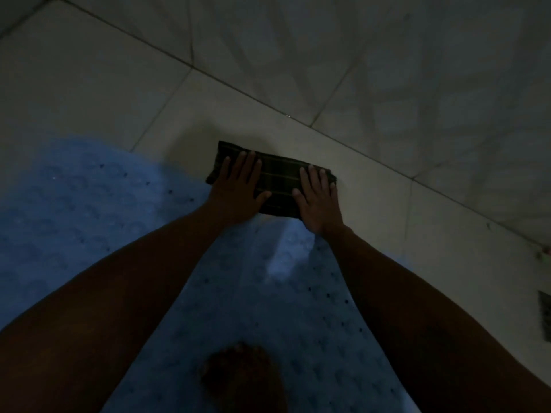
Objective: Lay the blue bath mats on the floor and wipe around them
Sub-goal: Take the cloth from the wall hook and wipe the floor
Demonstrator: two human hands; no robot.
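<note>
Blue bath mat [89,210] is lying flat; beyond its far edge I'm pressing both hands, left [238,183] and right [317,201], fingers straight, on the folded cloth [277,183], risking rucking that edge.

The blue bath mat [89,210] lies flat on the tiles beneath me, its dotted surface touching my dark striped cloth [278,181].

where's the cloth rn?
Head view, centre: the cloth lies flat on the floor tile just past the blue mat's far edge, pressed under the left hand and right hand.
</note>
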